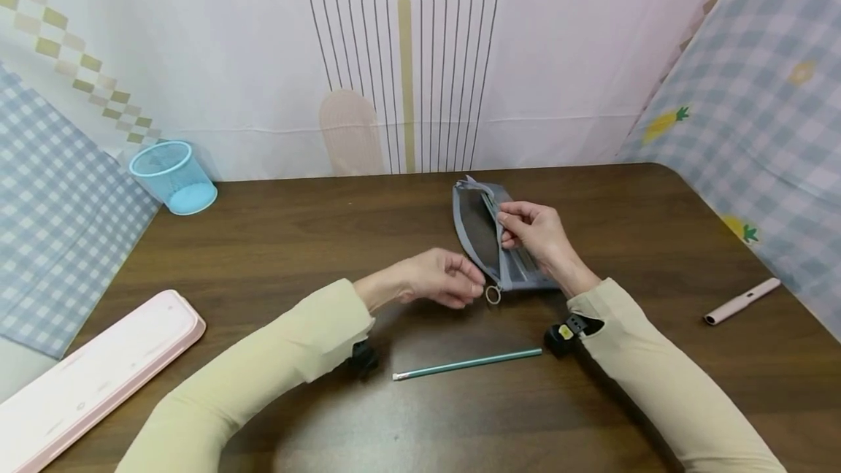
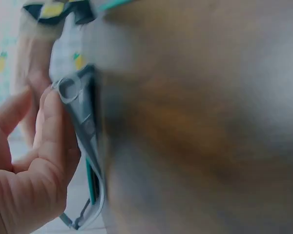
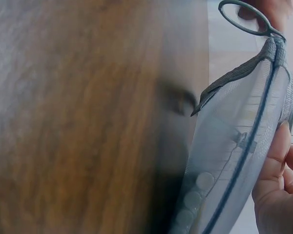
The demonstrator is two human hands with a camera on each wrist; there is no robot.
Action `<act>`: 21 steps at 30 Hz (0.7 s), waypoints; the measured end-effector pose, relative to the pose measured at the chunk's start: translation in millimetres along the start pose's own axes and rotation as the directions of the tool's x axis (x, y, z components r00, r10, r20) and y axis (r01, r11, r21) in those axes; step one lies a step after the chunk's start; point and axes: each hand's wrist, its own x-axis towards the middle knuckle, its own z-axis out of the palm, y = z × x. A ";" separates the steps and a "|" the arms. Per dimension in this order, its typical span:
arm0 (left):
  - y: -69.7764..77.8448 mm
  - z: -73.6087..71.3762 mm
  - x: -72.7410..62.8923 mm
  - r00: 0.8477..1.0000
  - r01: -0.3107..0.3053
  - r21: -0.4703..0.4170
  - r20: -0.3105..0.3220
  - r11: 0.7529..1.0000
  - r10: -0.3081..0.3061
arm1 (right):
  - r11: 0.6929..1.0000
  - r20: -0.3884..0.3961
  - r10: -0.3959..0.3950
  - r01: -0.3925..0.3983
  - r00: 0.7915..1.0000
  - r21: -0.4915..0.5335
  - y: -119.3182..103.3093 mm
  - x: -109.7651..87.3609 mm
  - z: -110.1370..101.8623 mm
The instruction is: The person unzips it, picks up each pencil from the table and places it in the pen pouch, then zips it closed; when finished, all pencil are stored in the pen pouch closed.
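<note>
A grey mesh zipper pouch (image 1: 468, 221) is held with its mouth gaping, near the back of the table. My right hand (image 1: 540, 236) pinches the right edge of its opening between thumb and fingers; the right wrist view shows that hand (image 3: 278, 180) at the mesh side. A ring (image 1: 493, 295) hangs at the pouch's near corner. Beside the ring is my left hand (image 1: 443, 279), fingers loosely bent, fingertips right at it. A teal strip (image 2: 91, 183) shows at the pouch in the left wrist view. Round pale discs (image 3: 193, 200) show through the mesh.
A teal pencil (image 1: 466, 364) lies in front of the hands. On the left are a pink-and-white case (image 1: 98, 378) and a blue mesh cup (image 1: 174, 177) at the back. A pale pink pen-like object (image 1: 742, 301) lies at the right table edge.
</note>
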 end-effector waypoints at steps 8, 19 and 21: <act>-19.8 18.2 -23.9 0.990 -0.077 0.336 0.139 0.939 0.031 | 1.000 -0.005 0.003 -0.003 1.000 -0.018 0.9 1.0 -1.5; -24.0 26.3 -30.7 0.988 -0.144 0.578 0.132 0.803 0.082 | 1.000 0.010 0.001 -0.001 1.000 0.004 0.1 -1.1 -1.7; -23.5 27.9 -32.3 0.987 -0.150 0.602 0.137 0.784 0.083 | 1.000 0.011 0.000 0.000 1.000 0.001 0.0 -1.3 -1.5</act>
